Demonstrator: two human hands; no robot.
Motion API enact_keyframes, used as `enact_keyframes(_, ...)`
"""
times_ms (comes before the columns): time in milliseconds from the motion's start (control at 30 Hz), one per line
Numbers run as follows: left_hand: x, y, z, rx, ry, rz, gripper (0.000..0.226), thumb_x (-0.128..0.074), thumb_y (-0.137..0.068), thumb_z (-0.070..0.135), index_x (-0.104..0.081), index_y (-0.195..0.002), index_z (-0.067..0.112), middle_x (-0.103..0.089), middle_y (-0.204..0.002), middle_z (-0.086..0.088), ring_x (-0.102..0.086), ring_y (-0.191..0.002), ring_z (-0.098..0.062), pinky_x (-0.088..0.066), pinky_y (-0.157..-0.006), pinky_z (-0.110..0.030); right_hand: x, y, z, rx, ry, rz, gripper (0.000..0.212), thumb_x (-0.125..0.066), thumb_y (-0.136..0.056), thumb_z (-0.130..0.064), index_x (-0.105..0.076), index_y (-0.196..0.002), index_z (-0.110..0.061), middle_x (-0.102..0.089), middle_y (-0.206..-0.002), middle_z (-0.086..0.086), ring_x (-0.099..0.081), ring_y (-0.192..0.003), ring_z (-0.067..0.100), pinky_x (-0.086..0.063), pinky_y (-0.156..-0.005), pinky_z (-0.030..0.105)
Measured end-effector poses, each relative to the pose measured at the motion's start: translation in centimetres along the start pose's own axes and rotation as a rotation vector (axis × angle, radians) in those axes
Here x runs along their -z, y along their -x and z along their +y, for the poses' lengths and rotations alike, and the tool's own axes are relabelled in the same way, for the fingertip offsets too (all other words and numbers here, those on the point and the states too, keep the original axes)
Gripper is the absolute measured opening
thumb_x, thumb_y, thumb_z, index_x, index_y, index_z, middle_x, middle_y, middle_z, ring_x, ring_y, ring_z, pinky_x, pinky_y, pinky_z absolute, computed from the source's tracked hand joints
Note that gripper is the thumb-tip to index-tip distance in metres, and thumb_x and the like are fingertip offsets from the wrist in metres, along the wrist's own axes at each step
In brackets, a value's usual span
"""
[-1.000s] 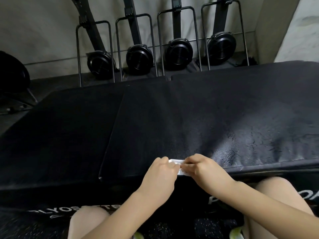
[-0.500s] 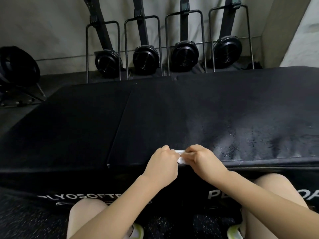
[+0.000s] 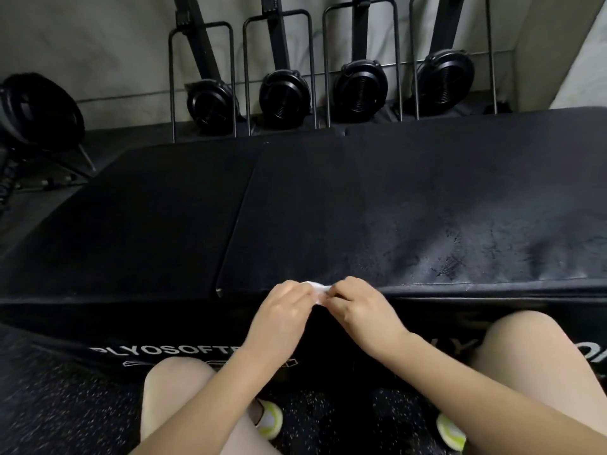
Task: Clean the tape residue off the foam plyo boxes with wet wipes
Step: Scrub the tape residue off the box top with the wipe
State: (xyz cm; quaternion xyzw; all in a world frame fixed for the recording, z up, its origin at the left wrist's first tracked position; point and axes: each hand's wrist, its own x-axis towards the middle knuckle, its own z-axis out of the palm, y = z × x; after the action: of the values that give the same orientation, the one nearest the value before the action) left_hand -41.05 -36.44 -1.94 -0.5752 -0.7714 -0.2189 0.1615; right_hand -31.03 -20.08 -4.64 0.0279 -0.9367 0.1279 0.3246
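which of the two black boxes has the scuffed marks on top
The right plyo box, the one right of the seam. Its top shows greyish scuffs and streaks near the front edge, right of the hands. The left plyo box looks uniformly dark.

Four black rowing machines (image 3: 358, 90) stand upright against the grey wall (image 3: 98, 44) — a black fan bike (image 3: 36, 110) at left — speckled rubber floor (image 3: 65, 405) below.

Four black rowing machines (image 3: 359, 90) stand upright against a grey wall (image 3: 98, 44); speckled dark floor (image 3: 65, 405).
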Motion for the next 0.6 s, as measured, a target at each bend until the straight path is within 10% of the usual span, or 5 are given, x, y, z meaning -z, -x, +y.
enact_keyframes(600,-5.7,-4.4,5.7,-0.033,0.126,0.09,0.018,-0.053,-0.087,-0.001,-0.064,-0.077,0.009,-0.057,-0.078,-0.002,-0.05,-0.073,-0.022,-0.047,-0.07,-0.037,5.9,4.9,4.9,-0.03,0.231,-0.048,0.005,-0.067,-0.085,-0.006,-0.072,-0.087,-0.006,-0.066,-0.089,0.005,-0.053,-0.073,0.027,-0.036,-0.072,0.032)
